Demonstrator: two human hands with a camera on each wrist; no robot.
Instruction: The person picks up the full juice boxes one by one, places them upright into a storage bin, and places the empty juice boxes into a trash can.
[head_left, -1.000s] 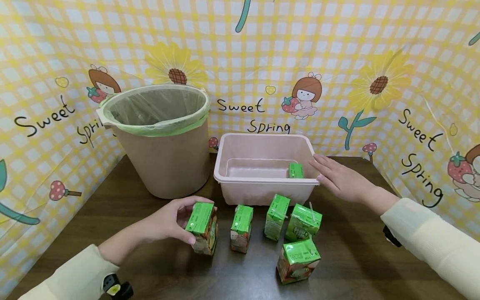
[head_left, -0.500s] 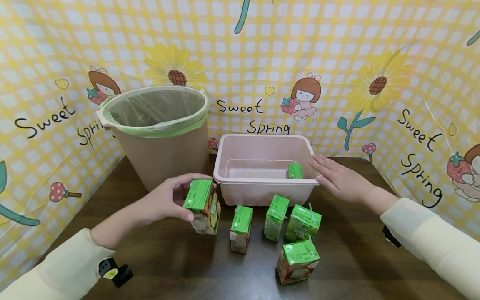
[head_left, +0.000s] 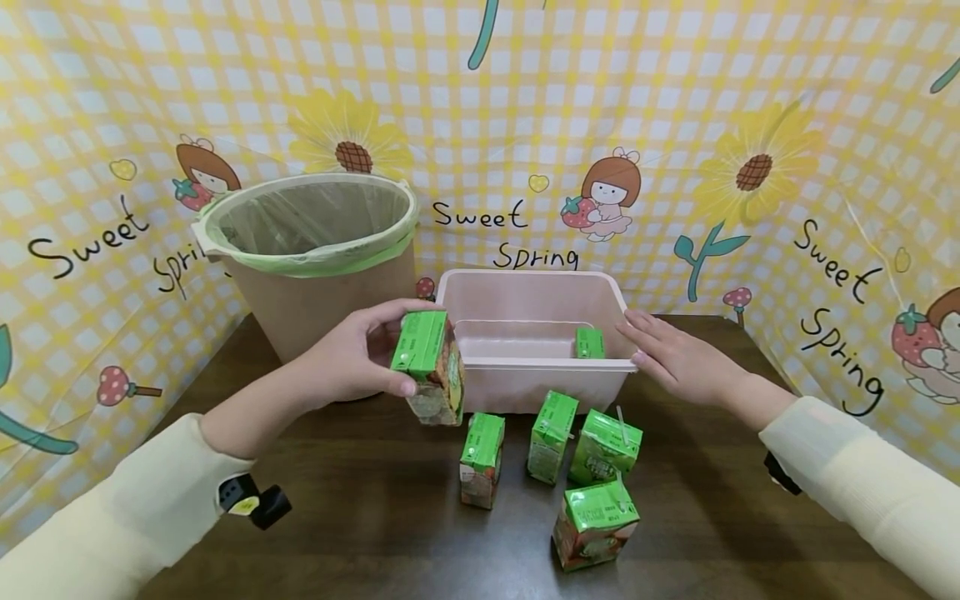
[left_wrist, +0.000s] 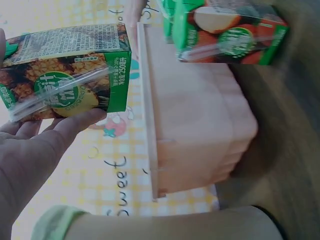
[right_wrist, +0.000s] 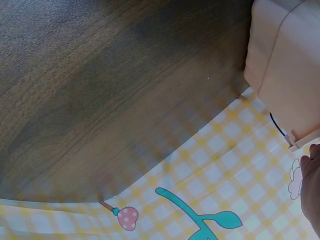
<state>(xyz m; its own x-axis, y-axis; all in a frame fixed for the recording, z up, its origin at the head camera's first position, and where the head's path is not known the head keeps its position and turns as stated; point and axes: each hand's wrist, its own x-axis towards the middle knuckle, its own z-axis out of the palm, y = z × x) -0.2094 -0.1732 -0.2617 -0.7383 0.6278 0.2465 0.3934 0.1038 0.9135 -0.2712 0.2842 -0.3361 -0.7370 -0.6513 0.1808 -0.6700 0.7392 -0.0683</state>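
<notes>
My left hand [head_left: 341, 354] grips a green-topped juice box [head_left: 422, 346], thumb on the near side, in the air by the front left corner of a pink plastic basin [head_left: 525, 387]. Pineapple pictures and a wrapped straw show on this juice box [left_wrist: 60, 92] in the left wrist view. One green-topped juice box [head_left: 589, 342] is inside the basin at its right end. With fingers fairly straight, my right hand [head_left: 678, 358] rests against the basin's right rim; only its edge appears in the right wrist view.
In front of the basin stand several more juice boxes [head_left: 482, 458], some with straws [head_left: 622, 425] on top. A tall brown bin [head_left: 322, 308] with a green-edged liner is at the left. Yellow checked cloth [head_left: 480, 108] encloses the dark wooden table [head_left: 420, 550].
My left hand has lifted the pineapple juice box off the table, carrying it up and forward to the basin's left front corner. The right hand stays at the rim.
</notes>
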